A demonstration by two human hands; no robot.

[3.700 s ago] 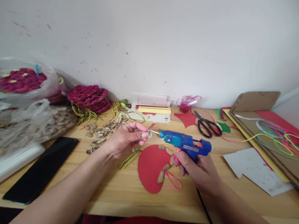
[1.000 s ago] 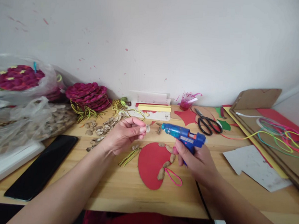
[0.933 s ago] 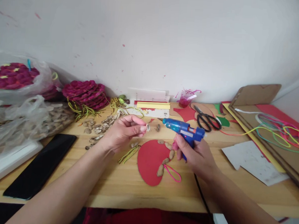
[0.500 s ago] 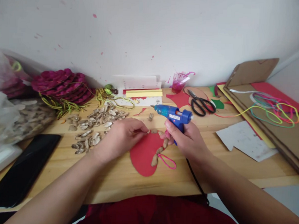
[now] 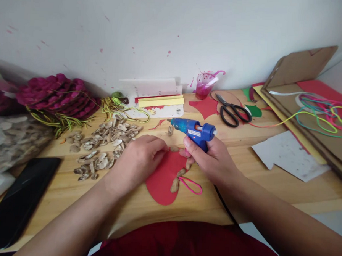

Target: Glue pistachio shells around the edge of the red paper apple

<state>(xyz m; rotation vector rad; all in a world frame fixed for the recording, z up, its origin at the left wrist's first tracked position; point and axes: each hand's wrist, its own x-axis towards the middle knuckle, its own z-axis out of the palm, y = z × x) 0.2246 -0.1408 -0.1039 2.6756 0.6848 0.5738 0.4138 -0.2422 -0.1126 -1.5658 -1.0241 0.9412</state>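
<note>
My right hand (image 5: 215, 159) is wrapped round the handle of a blue hot glue gun (image 5: 195, 130), whose nozzle points left above the table. Below it lies a rounded red paper cutout (image 5: 162, 181) with peanut shells (image 5: 175, 184) along its right and upper edges. A pink loop of cord (image 5: 193, 185) sticks out from its right side. My left hand (image 5: 142, 157) has its fingers pinched together at the cutout's upper left edge, next to a shell. Whatever is between those fingertips is hidden. One loose shell (image 5: 170, 131) rests beyond the cutout, below the nozzle.
Loose peanut shells (image 5: 100, 160) are piled at left, near a black phone (image 5: 20, 200) and a bag of shells (image 5: 12, 142). Behind are stacked magenta pieces (image 5: 58, 95), a stained cup (image 5: 204, 86) and black scissors (image 5: 232, 112). Cardboard (image 5: 312, 112) with coloured cord stands at right.
The view has shifted slightly. My left hand stays at the cutout's edge, its fingertips a little more curled over it. My right hand still holds the glue gun in nearly the same pose.
</note>
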